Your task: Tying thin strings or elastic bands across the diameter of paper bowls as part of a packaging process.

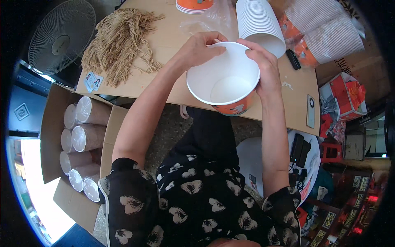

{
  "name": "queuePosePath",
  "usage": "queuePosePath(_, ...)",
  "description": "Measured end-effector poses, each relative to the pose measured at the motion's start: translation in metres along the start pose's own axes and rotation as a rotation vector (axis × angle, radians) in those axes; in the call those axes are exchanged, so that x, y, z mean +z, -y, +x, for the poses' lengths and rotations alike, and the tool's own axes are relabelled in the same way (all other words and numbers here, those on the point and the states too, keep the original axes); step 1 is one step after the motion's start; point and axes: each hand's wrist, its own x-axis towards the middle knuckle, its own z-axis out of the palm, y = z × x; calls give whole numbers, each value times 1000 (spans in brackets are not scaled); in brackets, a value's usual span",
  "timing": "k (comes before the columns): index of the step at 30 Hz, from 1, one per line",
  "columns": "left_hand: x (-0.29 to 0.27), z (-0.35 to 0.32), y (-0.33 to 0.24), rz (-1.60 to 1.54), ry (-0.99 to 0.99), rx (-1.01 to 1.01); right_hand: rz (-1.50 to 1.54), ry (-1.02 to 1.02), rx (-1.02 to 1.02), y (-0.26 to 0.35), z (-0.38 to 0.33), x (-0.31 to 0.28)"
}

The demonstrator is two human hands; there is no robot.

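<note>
The white-lined paper bucket (224, 76) hung tilted over the table's (294, 101) near edge, both hands on it! Left hand (201, 50) pinched the far rim, thumb inside; right hand (266, 68) gripped the right side. Light, it seemed, thin-walled, easily dented, the rolled rim its firmest hold. Nested paper buckets (257, 22) crowded beyond; leftward, bare tabletop ran toward tan yarn (121, 45).

Head-worn fisheye, looking down, near hands (201, 50) (267, 70).
</note>
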Motion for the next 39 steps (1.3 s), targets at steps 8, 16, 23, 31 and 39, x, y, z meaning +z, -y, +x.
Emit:
queuePosePath(8,1,2,1,-37,6,-74,13,13,19,4,-2,0)
queuePosePath(16,-7,-8,2,282,-35,-18,41,39,41,1,2,-7)
queuePosePath(23,-17,-9,-26,526,-299,-25,-43,-38,-116,-8,-20,-3)
queuePosePath(31,-102,-93,-17,228,-449,-97,187,-178,-51,-41,4,3)
queuePosePath(39,-106,-197,3,480,-335,-561,-227,-505,-496,-46,-68,11)
